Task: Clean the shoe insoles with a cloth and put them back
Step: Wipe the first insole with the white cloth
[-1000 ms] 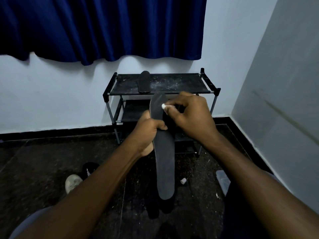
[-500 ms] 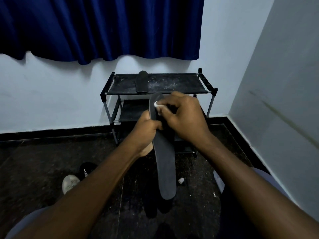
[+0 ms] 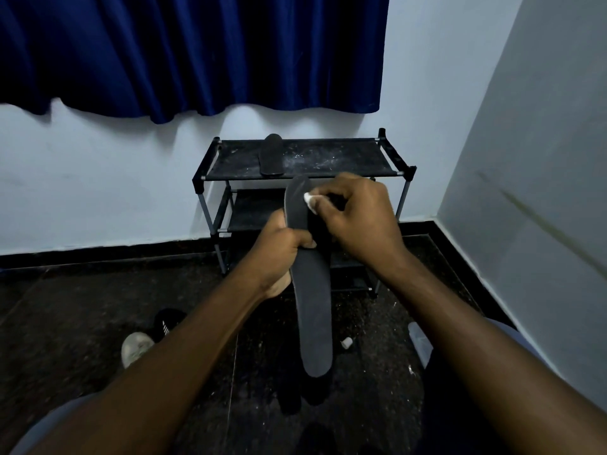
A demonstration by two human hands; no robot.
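Meanwhile the wiping goes on at the far end of the insole (image 3: 312, 290), and the only real change is a small one. Half a second ago the white cloth (image 3: 308, 200) sat nearer the middle of the insole's width; now it is back at the right edge, about where it was a second ago. That reads as a short side-to-side rub over the same patch, not a stroke travelling down the length. The right hand (image 3: 358, 218) has its fingers curled, with the little wad of cloth pinched at the fingertips and pressed on the dark surface. The left hand (image 3: 282, 254) has not shifted its grip: fingers and thumb wrap the insole just below the wiped area, holding it up in the air in front of the person, long axis running away from the camera, the near end hanging free above the floor (image 3: 82, 307). A second insole (image 3: 272, 156) lies on the top shelf of the shoe rack (image 3: 345, 159) behind, and a pale shoe (image 3: 138, 348) sits on the floor to the left, well apart from both hands. Judging by this, cleaning is still under way on the first insole; the long stretch below the left hand probably remains to be wiped, and neither insole has yet gone back into a shoe.
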